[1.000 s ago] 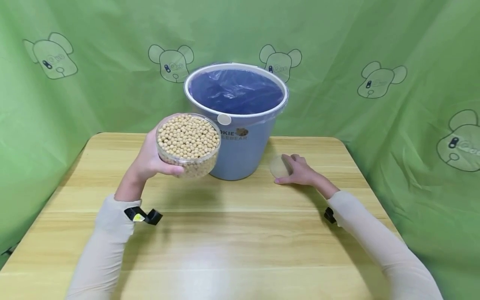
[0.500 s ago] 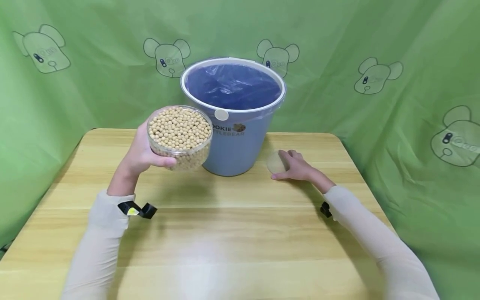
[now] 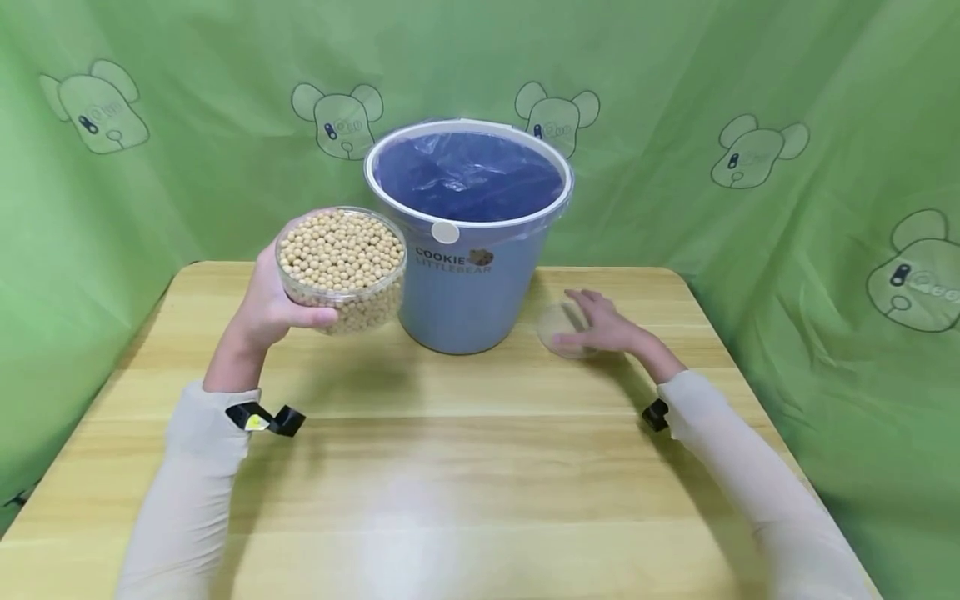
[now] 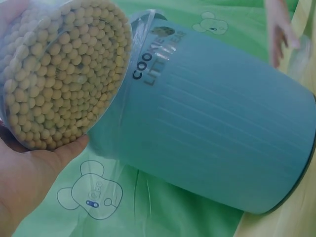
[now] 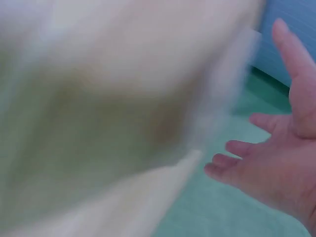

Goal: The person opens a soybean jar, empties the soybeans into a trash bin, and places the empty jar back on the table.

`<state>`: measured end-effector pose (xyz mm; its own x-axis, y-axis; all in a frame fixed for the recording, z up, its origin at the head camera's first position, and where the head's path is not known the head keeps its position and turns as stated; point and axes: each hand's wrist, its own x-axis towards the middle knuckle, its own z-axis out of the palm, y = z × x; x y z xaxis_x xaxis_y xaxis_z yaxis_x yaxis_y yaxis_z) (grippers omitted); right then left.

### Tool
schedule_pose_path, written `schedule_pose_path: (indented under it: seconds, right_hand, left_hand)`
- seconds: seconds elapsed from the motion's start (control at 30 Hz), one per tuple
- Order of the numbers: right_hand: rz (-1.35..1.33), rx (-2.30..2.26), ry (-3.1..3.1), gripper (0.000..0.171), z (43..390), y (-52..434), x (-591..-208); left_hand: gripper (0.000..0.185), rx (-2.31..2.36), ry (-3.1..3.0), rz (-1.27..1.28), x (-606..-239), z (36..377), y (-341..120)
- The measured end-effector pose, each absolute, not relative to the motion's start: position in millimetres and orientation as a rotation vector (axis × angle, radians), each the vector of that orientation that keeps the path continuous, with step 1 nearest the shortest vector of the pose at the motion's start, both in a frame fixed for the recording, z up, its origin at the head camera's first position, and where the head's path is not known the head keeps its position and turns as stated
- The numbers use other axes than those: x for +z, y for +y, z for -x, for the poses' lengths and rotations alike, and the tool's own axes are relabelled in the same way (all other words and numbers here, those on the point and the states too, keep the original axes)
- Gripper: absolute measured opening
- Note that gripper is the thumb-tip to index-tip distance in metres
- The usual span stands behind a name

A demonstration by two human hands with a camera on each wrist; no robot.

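My left hand (image 3: 262,302) grips a clear round tub (image 3: 367,307), with the thumb along its near side. Soybeans (image 3: 341,250) fill the tub to near its rim, and it is held above the table, left of the blue bucket (image 3: 461,304). In the left wrist view the soybeans (image 4: 69,74) show through the clear tub. A flat, clear round lid (image 3: 553,327) lies on the table right of the bucket. Over the lid's right part is my right hand (image 3: 609,327); its fingers (image 5: 237,148) and thumb are spread apart with nothing between them in the right wrist view.
The bucket has a white rim (image 3: 517,221) and a clear plastic liner. It stands at the back of the wooden table (image 3: 465,467). A green cloth (image 3: 637,50) with bear-like drawings hangs behind and on both sides.
My left hand has shifted left with the tub of soybeans, farther from the bucket. My right hand's fingers have come off the lid's edge, and more of the lid shows.
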<state>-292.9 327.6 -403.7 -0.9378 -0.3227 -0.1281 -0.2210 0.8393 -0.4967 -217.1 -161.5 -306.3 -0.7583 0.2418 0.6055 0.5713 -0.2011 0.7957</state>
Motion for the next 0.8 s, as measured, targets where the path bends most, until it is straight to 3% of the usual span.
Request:
schedule_pose_path:
  seconds: [0.23, 0.37, 0.57, 0.8]
  right_hand:
    - [0.394, -1.510, 3.245, 0.058, 272.8, 292.5, -320.2]
    - [0.771, -1.676, 3.411, 0.043, 246.4, 250.1, -283.0]
    - [1.490, -1.493, 3.443, 0.037, 225.5, 192.4, -260.8]
    - [1.799, -1.118, 3.391, 0.037, 227.2, 154.6, -255.8]
  left_hand:
    - [0.104, -2.001, -1.824, 0.931, -304.4, 219.8, -166.3]
    - [0.103, -1.977, -1.804, 0.898, -302.7, 218.8, -168.5]
    - [0.099, -1.996, -1.724, 0.822, -298.5, 216.9, -168.3]
    - [0.098, -1.991, -1.693, 0.759, -291.4, 214.9, -165.8]
